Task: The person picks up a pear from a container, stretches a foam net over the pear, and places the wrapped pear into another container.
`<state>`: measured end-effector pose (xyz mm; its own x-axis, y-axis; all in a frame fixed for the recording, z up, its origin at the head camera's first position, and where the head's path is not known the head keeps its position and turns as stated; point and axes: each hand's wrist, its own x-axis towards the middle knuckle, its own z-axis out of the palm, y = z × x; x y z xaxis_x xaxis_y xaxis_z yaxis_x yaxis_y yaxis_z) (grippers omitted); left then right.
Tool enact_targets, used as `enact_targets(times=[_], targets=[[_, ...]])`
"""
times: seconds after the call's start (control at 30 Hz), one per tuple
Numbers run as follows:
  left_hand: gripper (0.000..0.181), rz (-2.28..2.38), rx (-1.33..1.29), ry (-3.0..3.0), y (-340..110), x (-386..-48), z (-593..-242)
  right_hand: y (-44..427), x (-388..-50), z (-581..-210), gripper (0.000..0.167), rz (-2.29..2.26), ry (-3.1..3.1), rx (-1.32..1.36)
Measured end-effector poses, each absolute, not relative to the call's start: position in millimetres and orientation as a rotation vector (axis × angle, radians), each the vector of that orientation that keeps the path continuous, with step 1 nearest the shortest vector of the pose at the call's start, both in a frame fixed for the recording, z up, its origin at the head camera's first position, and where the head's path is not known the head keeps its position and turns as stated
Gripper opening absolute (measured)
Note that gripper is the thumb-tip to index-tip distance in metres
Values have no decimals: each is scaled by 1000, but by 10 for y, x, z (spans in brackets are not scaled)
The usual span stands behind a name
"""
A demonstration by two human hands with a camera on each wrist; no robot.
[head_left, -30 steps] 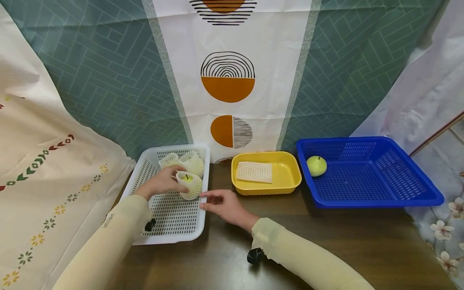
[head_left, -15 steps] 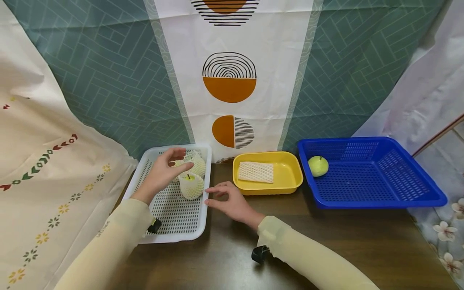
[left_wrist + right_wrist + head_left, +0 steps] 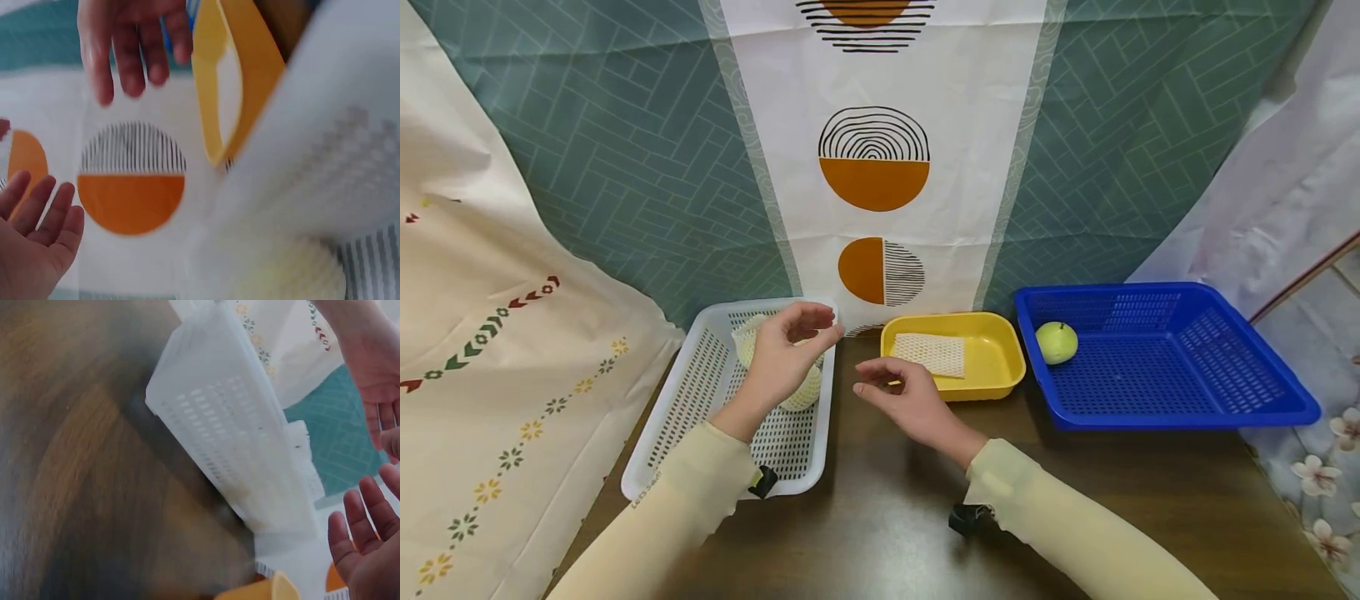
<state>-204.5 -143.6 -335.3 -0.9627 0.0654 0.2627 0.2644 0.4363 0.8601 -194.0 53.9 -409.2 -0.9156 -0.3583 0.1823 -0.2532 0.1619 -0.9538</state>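
My left hand (image 3: 786,354) hovers over the right part of the white basket (image 3: 658,433), fingers loosely bent and holding nothing. Below it sit pears in foam nets (image 3: 803,392), partly hidden by that hand in the head view. In the left wrist view a netted pear (image 3: 294,275) shows at the bottom. My right hand (image 3: 917,404) is in the air before the yellow tray (image 3: 992,367), also holding nothing. A flat foam net (image 3: 932,354) lies in that tray. One bare green pear (image 3: 1057,342) rests at the left side of the blue basket (image 3: 1157,375).
All the containers stand along the back of a dark wooden table (image 3: 865,533). A patterned curtain (image 3: 880,183) hangs behind them. Cream cloth (image 3: 497,375) covers the left side, and a floral cloth (image 3: 1315,475) hangs on the right.
My left hand let go of a netted pear in the white basket, rose and moved right. My right hand left the basket's right rim and shifted right toward the yellow tray.
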Motion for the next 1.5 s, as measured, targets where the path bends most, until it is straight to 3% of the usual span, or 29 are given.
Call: enact_targets(times=[0.27,0.5,0.7,0.93,1.2,1.5], targets=[[28,-1694,-135,-2357,-1128,-1838,-3494,759,-1782,-3817,26,-1911,2402,-517],[19,-1801,3,-2289,-944,-1516,-3508,860,-1832,-4100,25,-1846,2456,-496],[17,-1847,14,-2264,-862,-1460,-3690,980,-1845,-4268,20,-1821,2483,-501],[17,-1916,-6,-2208,-719,-1508,-3732,1199,-1862,-4139,21,-1780,2574,-493],[20,-1976,-54,-2170,-428,-1674,-3732,1686,-2117,-3821,30,-1823,2743,-404],[25,-2068,-170,-2158,-18,-2018,-4111,2189,-2344,-3511,38,-1909,2877,-187]])
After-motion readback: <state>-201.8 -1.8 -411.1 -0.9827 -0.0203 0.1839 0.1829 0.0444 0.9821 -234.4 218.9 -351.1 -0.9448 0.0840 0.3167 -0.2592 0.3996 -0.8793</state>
